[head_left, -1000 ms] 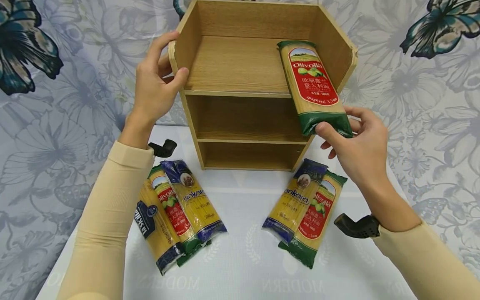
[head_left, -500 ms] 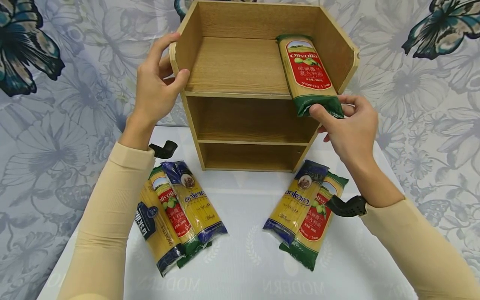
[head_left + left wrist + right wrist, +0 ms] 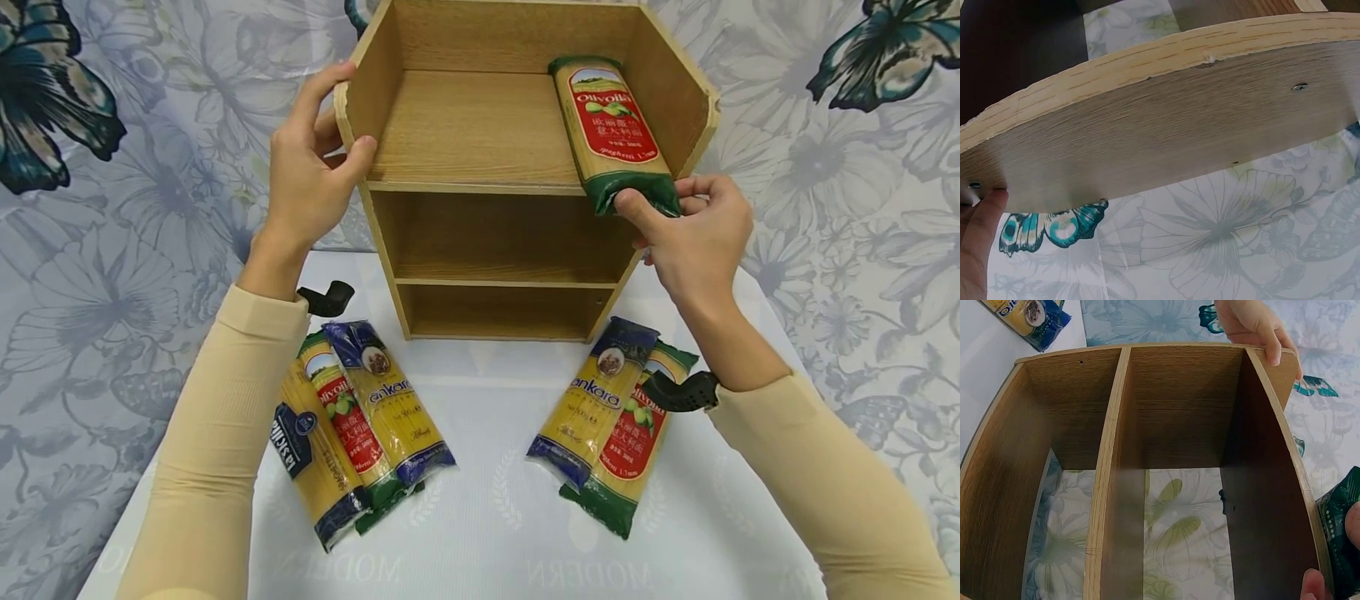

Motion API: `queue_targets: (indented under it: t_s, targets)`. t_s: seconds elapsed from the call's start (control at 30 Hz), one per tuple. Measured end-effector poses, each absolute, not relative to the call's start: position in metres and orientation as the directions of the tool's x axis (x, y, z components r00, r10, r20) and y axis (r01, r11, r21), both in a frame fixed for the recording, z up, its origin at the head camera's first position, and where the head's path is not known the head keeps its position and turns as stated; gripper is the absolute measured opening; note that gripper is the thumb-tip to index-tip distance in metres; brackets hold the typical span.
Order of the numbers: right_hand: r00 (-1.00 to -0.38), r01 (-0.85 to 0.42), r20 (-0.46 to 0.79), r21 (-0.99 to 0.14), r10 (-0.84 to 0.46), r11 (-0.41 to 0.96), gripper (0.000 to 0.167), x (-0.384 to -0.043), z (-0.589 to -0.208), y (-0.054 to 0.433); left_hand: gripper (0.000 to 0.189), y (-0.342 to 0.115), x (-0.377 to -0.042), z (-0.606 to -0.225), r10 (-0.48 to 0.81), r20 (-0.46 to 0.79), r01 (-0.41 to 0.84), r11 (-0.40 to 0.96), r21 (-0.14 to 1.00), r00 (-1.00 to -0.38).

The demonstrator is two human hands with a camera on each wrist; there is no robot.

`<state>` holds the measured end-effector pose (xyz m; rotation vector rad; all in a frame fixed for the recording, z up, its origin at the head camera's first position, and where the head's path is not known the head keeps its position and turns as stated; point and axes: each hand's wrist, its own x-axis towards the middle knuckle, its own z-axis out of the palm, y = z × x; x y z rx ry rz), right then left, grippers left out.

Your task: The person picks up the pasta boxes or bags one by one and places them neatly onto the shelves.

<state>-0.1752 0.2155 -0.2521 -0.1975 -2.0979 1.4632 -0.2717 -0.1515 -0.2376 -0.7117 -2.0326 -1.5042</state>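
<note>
Head view: "Olivoilà" spaghetti packet [image 3: 615,125] over shelf [image 3: 472,125]

Plain pale-yellow long sleeves [image 3: 198,442], lightly creased; curved black wrist cameras [image 3: 684,394].

Spaghetti packet [image 3: 613,125]: red label facing up, green ends; slanted at top tier's right side, near end past front edge. Wooden shelf [image 3: 480,125]: three-tiered, open-fronted, standing.
</note>
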Motion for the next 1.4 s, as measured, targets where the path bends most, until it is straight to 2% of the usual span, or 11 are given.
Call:
queue_targets:
  t_s: [0.23, 0.47, 0.7, 0.87, 1.1, 1.2, 1.4]
  targets:
    - [-0.859, -0.180, 0.342, -0.898, 0.380, 0.401, 0.055, -0.170, -0.253, 0.217, 0.060, -0.153, -0.268, -0.236, 0.088, 0.645, 0.642, 0.263, 0.720, -0.759]
    - [-0.867, -0.169, 0.343, -0.885, 0.362, 0.435, 0.052, -0.146, -0.254, 0.228, 0.059, -0.150, -0.270, -0.235, 0.087, 0.647, 0.645, 0.254, 0.721, -0.757]
    - [-0.875, -0.066, 0.282, -0.875, 0.393, 0.479, 0.050, -0.118, -0.263, 0.239, 0.059, -0.149, -0.273, -0.238, 0.100, 0.671, 0.673, 0.234, 0.702, -0.735]
    - [-0.885, 0.001, 0.208, -0.893, 0.416, 0.450, 0.049, -0.100, -0.279, 0.246, 0.058, -0.149, -0.273, -0.238, 0.080, 0.665, 0.664, 0.228, 0.713, -0.742]
    - [-0.888, 0.073, 0.106, -0.928, 0.447, 0.365, 0.057, -0.082, -0.296, 0.250, 0.058, -0.148, -0.273, -0.237, 0.066, 0.659, 0.654, 0.236, 0.719, -0.749]
    - [-0.876, 0.100, 0.095, -0.923, 0.472, 0.372, 0.059, -0.074, -0.301, 0.250, 0.058, -0.148, -0.272, -0.237, 0.063, 0.653, 0.648, 0.232, 0.726, -0.754]
    - [-0.863, 0.166, 0.057, -0.906, 0.502, 0.388, 0.068, -0.059, -0.314, 0.252, 0.057, -0.149, -0.271, -0.238, 0.085, 0.685, 0.683, 0.233, 0.692, -0.723]
